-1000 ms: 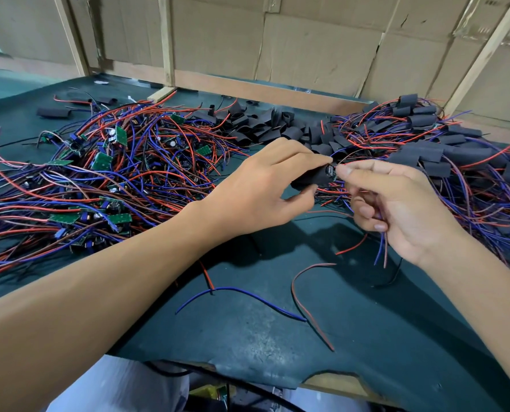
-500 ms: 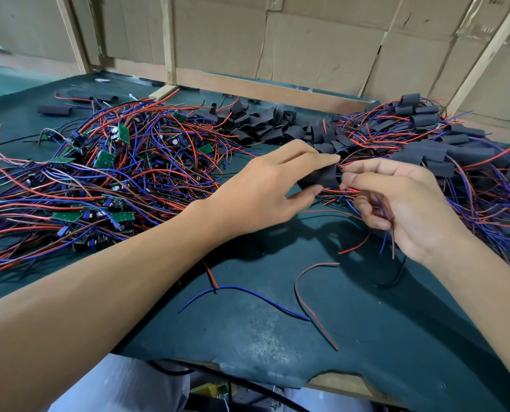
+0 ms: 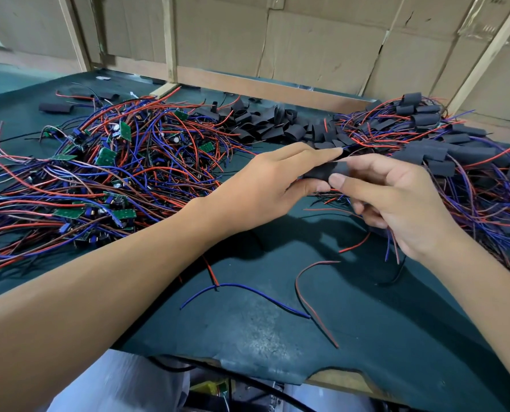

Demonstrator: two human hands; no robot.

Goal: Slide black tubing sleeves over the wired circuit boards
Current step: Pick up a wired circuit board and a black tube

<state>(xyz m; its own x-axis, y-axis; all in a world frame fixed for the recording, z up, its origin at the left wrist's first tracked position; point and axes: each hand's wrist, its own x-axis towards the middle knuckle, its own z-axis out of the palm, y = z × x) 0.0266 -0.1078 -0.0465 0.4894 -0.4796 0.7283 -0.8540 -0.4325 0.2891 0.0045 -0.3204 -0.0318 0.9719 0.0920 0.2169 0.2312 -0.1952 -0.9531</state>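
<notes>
Black tubing sleeve [image 3: 319,173] held above the green mat [image 3: 277,337], left hand [image 3: 265,185] pinching it between thumb and fingers, right hand [image 3: 396,197] gripping its other end, wires trailing below the palm, bare boards [image 3: 105,157] piled left, sleeved units [image 3: 426,150] heaped right.
</notes>
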